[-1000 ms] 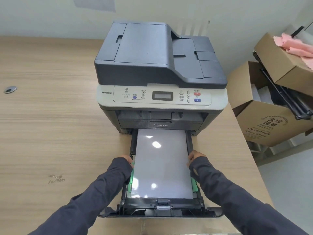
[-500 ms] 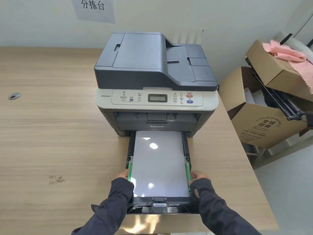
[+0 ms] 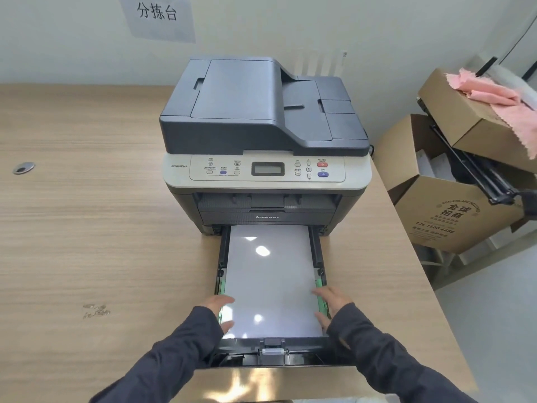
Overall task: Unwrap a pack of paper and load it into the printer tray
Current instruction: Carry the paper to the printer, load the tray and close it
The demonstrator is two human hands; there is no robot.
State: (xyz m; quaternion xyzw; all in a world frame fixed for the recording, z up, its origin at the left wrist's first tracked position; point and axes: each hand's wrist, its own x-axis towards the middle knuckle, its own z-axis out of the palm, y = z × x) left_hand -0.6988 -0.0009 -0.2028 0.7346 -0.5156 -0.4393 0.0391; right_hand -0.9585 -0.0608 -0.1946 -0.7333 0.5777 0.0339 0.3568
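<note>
A grey and white printer (image 3: 261, 135) stands on the wooden table. Its black paper tray (image 3: 319, 257) is pulled out toward me, with a stack of white paper (image 3: 270, 274) lying flat in it. My left hand (image 3: 219, 308) rests at the stack's left edge, fingers spread over the green side guide. My right hand (image 3: 329, 301) sits at the right edge, fingers apart beside the other green guide (image 3: 320, 298). Neither hand holds anything. A shiny wrapper (image 3: 232, 382) lies at the table's front edge under the tray.
Open cardboard boxes (image 3: 453, 216) stand off the table's right side, one holding pink cloth (image 3: 494, 97). A round metal grommet (image 3: 23, 167) sits at the table's left. A paper sign (image 3: 157, 16) hangs on the wall behind the printer.
Both hands slid from the tray's sides toward its front end and now lie with fingers over the paper's edges. The view has pulled back from the printer.
</note>
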